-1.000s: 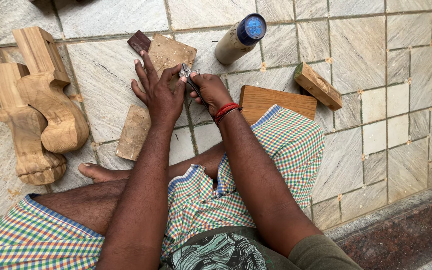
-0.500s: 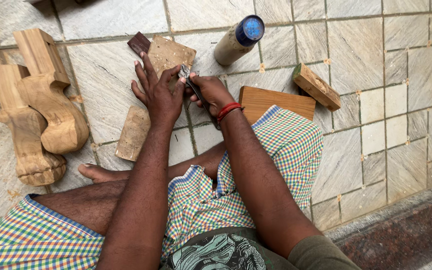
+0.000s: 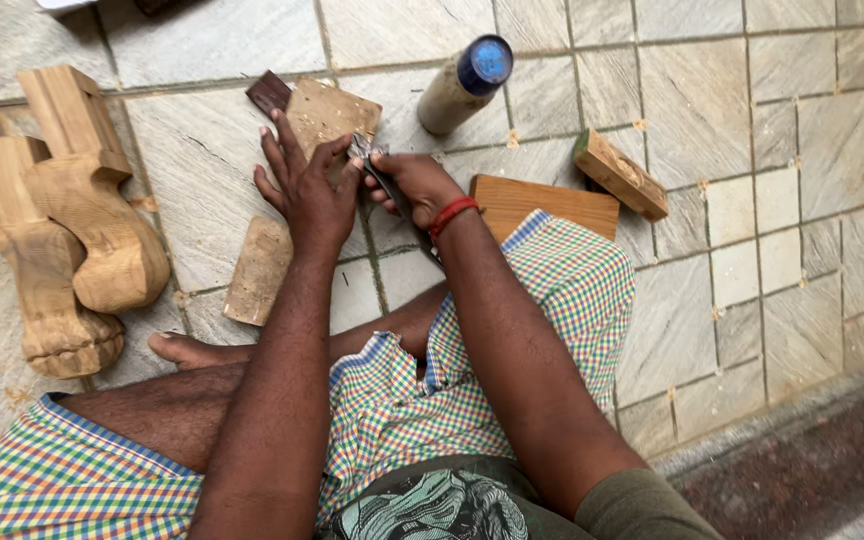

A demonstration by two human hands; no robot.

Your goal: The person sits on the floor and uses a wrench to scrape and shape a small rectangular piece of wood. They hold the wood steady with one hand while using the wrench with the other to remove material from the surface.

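My left hand (image 3: 314,190): fingers spread, pressing flat wooden piece (image 3: 297,200) on floor. My right hand (image 3: 414,185): clamped round metal chisel (image 3: 377,170).

The scene is lit evenly by soft, diffuse daylight, and no single light source can be made out. Only faint, short shadows are cast on the pale stone floor (image 3: 752,150), beneath the carved wooden legs (image 3: 72,230) at the left and beside the blue-capped bottle (image 3: 464,82) at the far side, and no glare is seen. Sharp focus is held across the middle, while slight softness and mild stretching are noticed at the near corners.
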